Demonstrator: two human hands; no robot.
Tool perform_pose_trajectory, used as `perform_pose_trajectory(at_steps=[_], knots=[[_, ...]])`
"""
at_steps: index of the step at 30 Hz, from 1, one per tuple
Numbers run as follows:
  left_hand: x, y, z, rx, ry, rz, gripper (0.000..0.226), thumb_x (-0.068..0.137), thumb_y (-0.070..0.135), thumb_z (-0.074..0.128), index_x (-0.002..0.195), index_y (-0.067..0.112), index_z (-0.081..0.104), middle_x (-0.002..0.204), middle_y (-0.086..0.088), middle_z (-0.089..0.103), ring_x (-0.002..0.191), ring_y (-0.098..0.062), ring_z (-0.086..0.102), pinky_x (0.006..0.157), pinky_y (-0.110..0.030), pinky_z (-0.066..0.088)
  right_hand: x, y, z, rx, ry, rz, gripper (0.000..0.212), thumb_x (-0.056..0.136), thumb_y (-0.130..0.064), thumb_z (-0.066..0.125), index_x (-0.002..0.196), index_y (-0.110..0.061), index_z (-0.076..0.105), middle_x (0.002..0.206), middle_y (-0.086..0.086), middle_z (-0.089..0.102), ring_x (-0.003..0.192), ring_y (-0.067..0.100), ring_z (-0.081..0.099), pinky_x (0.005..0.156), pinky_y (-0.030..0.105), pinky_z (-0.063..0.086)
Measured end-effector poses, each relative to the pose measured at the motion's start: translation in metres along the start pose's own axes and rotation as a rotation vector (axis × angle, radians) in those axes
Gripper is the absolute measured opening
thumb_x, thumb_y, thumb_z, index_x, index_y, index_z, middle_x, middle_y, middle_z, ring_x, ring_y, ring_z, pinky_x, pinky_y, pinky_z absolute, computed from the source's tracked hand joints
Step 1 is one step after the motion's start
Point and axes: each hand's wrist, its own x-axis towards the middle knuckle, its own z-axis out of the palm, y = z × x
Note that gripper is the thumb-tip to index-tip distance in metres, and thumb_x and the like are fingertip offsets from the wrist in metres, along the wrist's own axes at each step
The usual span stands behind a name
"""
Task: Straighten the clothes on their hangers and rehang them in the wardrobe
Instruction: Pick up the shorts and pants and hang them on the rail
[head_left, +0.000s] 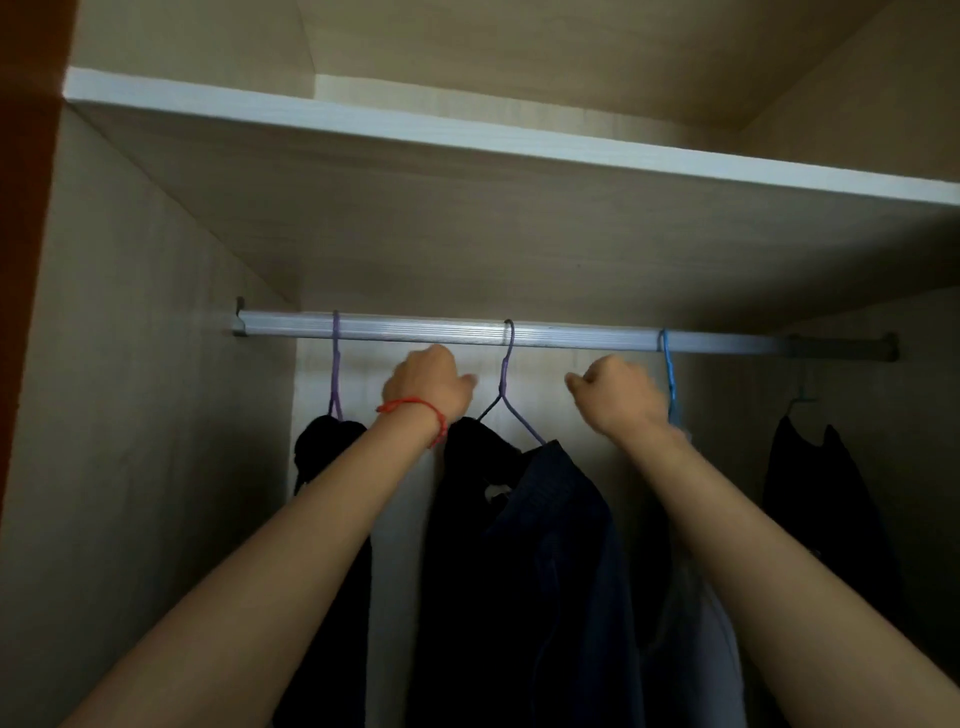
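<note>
Dark navy jacket (545, 545) hangs on purple wire hanger (506, 384), hooked over silver ribbed wardrobe rail (571, 335), approx. mid-rail. Left hand (428, 382), red string bracelet (415, 408) at wrist, and right hand (618, 392) flank hanger neck, both just below rail. Fingers curled; grip content cannot be told, prob. none.

Open gaps for you along the ribbed silver metal rail (571, 336), between the purple wire hangers (506, 374) and the blue plastic hanger (671, 382); the pale wooden shelf (467, 130) caps headroom.
</note>
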Motion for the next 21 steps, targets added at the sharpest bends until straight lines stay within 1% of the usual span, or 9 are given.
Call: perform_pose_trajectory(at_steps=[2, 4, 5, 7, 9, 13, 16, 19, 21], knots=[[-0.007, 0.021, 0.018, -0.074, -0.12, 0.006, 0.041, 0.086, 0.042, 0.054, 0.089, 0.001, 0.059, 0.108, -0.022, 0.063, 0.099, -0.037, 0.059, 0.072, -0.033, 0.042, 0.002, 0.021, -0.017, -0.176, 0.024, 0.065, 0.027, 0.091, -0.031, 0.046, 0.094, -0.007, 0.058, 0.107, 0.018, 0.06, 0.1, 0.034, 0.058, 0.08, 0.035, 0.044], [-0.012, 0.036, 0.034, -0.116, -0.209, -0.014, 0.046, 0.087, 0.044, 0.051, 0.103, 0.002, 0.058, 0.114, -0.019, 0.061, 0.103, -0.035, 0.058, 0.074, -0.032, 0.042, -0.001, 0.043, -0.028, -0.366, -0.069, 0.172, 0.036, 0.09, -0.028, 0.048, 0.117, -0.006, 0.055, 0.125, 0.019, 0.053, 0.114, 0.034, 0.052, 0.09, 0.038, 0.043], [-0.013, 0.041, 0.039, -0.144, -0.236, -0.035, 0.047, 0.088, 0.043, 0.05, 0.108, 0.001, 0.057, 0.116, -0.018, 0.061, 0.104, -0.034, 0.059, 0.076, -0.032, 0.044, -0.005, 0.053, -0.031, -0.402, -0.133, 0.227, 0.04, 0.088, -0.026, 0.05, 0.123, -0.007, 0.052, 0.128, 0.018, 0.052, 0.116, 0.034, 0.051, 0.091, 0.038, 0.043], [-0.012, 0.048, 0.046, -0.227, -0.274, -0.087, 0.043, 0.087, 0.037, 0.049, 0.109, 0.0, 0.057, 0.114, -0.019, 0.063, 0.1, -0.035, 0.062, 0.078, -0.034, 0.05, -0.011, 0.068, -0.031, -0.357, -0.232, 0.294, 0.041, 0.086, -0.023, 0.054, 0.124, -0.008, 0.052, 0.127, 0.016, 0.055, 0.115, 0.032, 0.055, 0.09, 0.036, 0.045], [-0.012, 0.054, 0.047, -0.289, -0.286, -0.124, 0.038, 0.085, 0.029, 0.048, 0.108, -0.001, 0.057, 0.113, -0.02, 0.064, 0.099, -0.036, 0.063, 0.08, -0.035, 0.052, -0.016, 0.076, -0.029, -0.287, -0.263, 0.324, 0.038, 0.087, -0.021, 0.05, 0.122, -0.007, 0.054, 0.124, 0.015, 0.058, 0.111, 0.031, 0.059, 0.092, 0.036, 0.047], [-0.011, 0.056, 0.045, -0.256, -0.25, -0.113, 0.035, 0.088, 0.015, 0.044, 0.116, -0.005, 0.052, 0.125, -0.022, 0.055, 0.108, -0.036, 0.056, 0.082, -0.033, 0.046, -0.023, 0.078, -0.024, -0.289, -0.233, 0.289, 0.034, 0.089, -0.012, 0.046, 0.122, -0.003, 0.053, 0.122, 0.016, 0.058, 0.11, 0.032, 0.057, 0.084, 0.034, 0.045], [-0.009, 0.053, 0.047, -0.268, -0.257, -0.125, 0.036, 0.09, 0.01, 0.042, 0.122, -0.007, 0.047, 0.13, -0.023, 0.051, 0.114, -0.035, 0.053, 0.09, -0.035, 0.045, -0.026, 0.077, -0.018, -0.308, -0.166, 0.237, 0.032, 0.09, -0.017, 0.05, 0.118, -0.003, 0.055, 0.122, 0.016, 0.059, 0.111, 0.033, 0.057, 0.085, 0.035, 0.045], [-0.008, 0.049, 0.052, -0.285, -0.251, -0.149, 0.034, 0.091, 0.006, 0.04, 0.121, -0.006, 0.047, 0.128, -0.022, 0.053, 0.114, -0.035, 0.054, 0.091, -0.036, 0.045, -0.027, 0.076, -0.014, -0.291, -0.142, 0.192, 0.034, 0.089, -0.028, 0.053, 0.113, -0.005, 0.057, 0.119, 0.016, 0.061, 0.108, 0.034, 0.058, 0.084, 0.036, 0.046], [-0.008, 0.046, 0.055, -0.287, -0.246, -0.162, 0.033, 0.091, 0.006, 0.04, 0.121, -0.006, 0.048, 0.128, -0.023, 0.053, 0.114, -0.036, 0.054, 0.091, -0.036, 0.045, -0.029, 0.074, -0.011, -0.316, -0.136, 0.153, 0.033, 0.089, -0.028, 0.052, 0.114, -0.007, 0.058, 0.118, 0.015, 0.061, 0.108, 0.035, 0.058, 0.084, 0.037, 0.047]])
